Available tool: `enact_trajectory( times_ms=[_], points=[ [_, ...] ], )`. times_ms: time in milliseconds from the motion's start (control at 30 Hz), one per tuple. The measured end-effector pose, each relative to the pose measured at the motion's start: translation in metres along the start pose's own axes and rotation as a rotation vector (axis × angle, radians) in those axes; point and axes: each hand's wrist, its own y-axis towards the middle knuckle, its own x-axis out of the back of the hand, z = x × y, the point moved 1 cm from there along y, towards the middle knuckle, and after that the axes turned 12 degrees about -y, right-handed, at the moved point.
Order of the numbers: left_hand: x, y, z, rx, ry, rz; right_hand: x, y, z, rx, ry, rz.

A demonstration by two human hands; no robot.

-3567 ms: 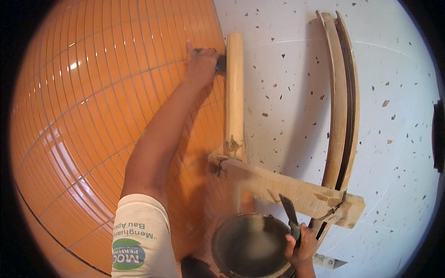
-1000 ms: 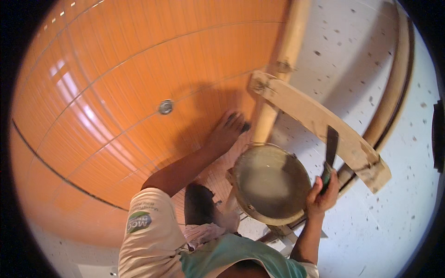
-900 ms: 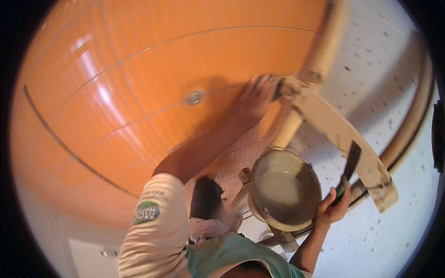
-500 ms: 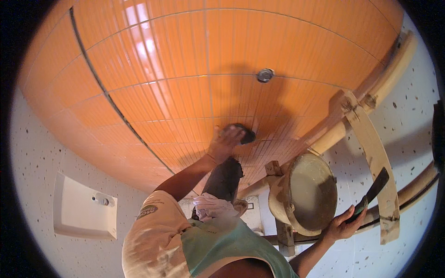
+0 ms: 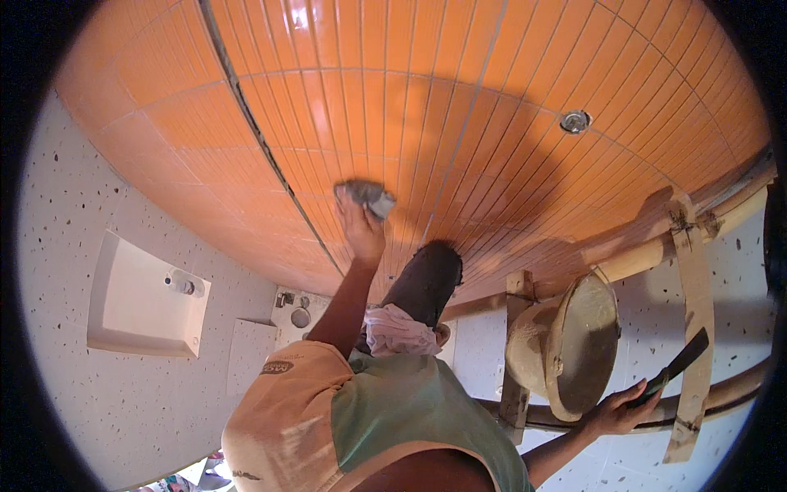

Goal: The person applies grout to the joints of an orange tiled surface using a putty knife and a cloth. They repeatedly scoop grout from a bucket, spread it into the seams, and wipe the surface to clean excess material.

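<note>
My left hand is pressed to the orange tiled wall, its fingers round a grey pad, sponge or rag, I cannot tell which. Thin vertical grooves and pale joint lines run over the tiles. At the lower right my right hand grips the green handle of a flat tool with a dark blade, which points up and away from the wall. Close by that hand stands a stained bucket with a greyish, wet-looking mix inside.
Wooden poles with upright boards form a scaffold beside the bucket. A round metal fitting sits in the tiles. On the left, a recessed niche in the speckled wall holds a small bottle. A pale cloth hangs at my waist.
My left hand has swept up and leftward over the tiles with the grey pad. The view has shifted, so the fitting and bucket lie further right. My right hand still holds the tool.
</note>
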Motion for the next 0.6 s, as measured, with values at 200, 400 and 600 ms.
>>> enact_trajectory(
  times_ms=[200, 400, 600],
  points=[
    [-0.058, -0.028, 0.084, 0.423, -0.179, -0.123, -0.005, -0.007, -0.031, 0.061, 0.04, -0.042],
    [-0.027, 0.124, -0.09, -0.308, -0.337, -0.357, -0.001, -0.003, -0.001, -0.197, 0.279, 0.239],
    [-0.028, 0.015, -0.085, -0.132, -0.504, 0.185, 0.07, 0.026, 0.017, -0.364, 0.485, 0.842]
  ],
)
